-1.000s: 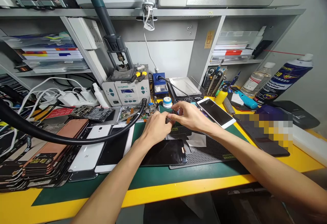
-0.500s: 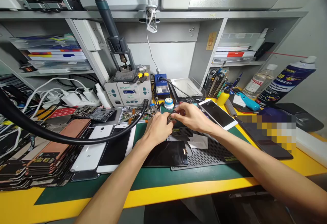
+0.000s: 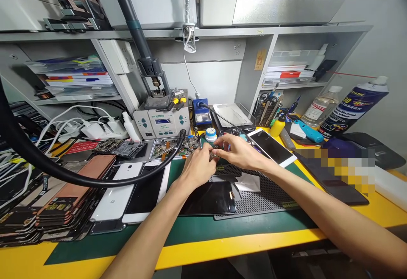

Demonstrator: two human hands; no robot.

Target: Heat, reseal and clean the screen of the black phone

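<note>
Both hands meet over the back of the mat, fingertips close together at something small and dark that their fingers mostly hide. My left hand (image 3: 201, 164) is closed, its back toward me. My right hand (image 3: 237, 152) pinches at the same spot from the right, thumb and forefinger pressed in. A small round tub with a blue and white lid (image 3: 210, 133) stands just behind the fingertips. Below the hands, a black phone screen (image 3: 208, 198) lies on a perforated grey mat (image 3: 257, 202), beside a scrap of white paper (image 3: 248, 182).
At left lie a stack of phone frames (image 3: 76, 194), a white phone back (image 3: 116, 194) and a white-edged phone (image 3: 144, 194). A black hose (image 3: 104, 182) arcs over them. Behind is a control station (image 3: 162, 122); right, a white phone (image 3: 271, 146) and a spray can (image 3: 352, 109).
The whole view has shifted, so the shelf and bench sit lower in the picture. Both hands stay together at the same spot, with the right fingers slightly rearranged.
</note>
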